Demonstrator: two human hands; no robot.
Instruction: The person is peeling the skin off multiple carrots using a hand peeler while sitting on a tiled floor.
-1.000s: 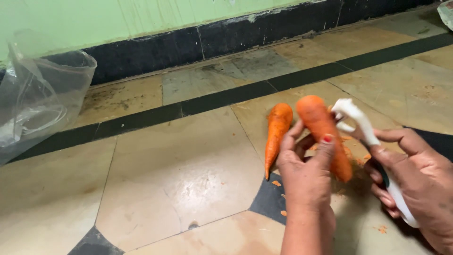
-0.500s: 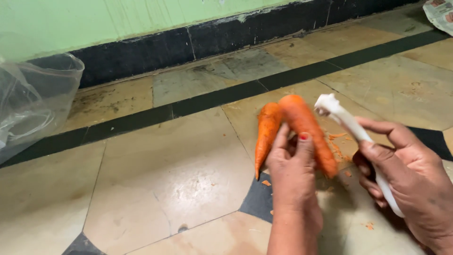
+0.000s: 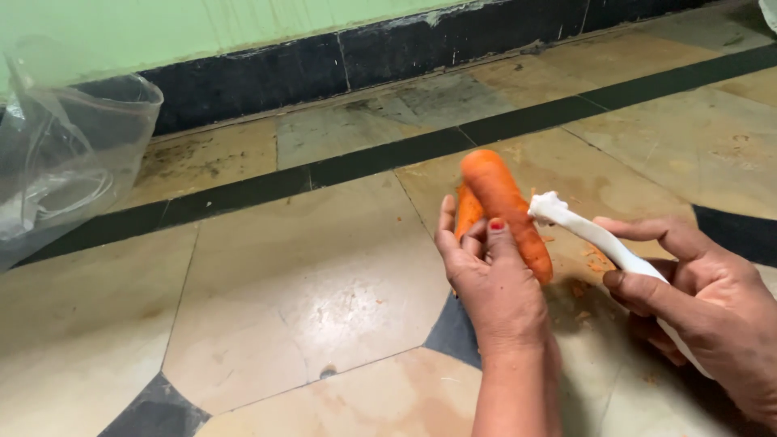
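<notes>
- My left hand is wrapping its fingers around two carrots, the thumb with its red nail pressing on the front one.
- The big carrot is standing tilted up out of my grip, above the floor; the smaller carrot is sitting just behind it, mostly hidden by my fingers.
- My right hand is closing its fingers around the handle of a white peeler, thumb lying along the top.
- The peeler's head is sitting just beside the big carrot's right flank; I cannot tell whether it is touching.
- Orange peel scraps are lying on the tiled floor beneath my hands.
- A clear plastic bag is sitting well apart to the left, near the dark skirting of the green wall.
</notes>
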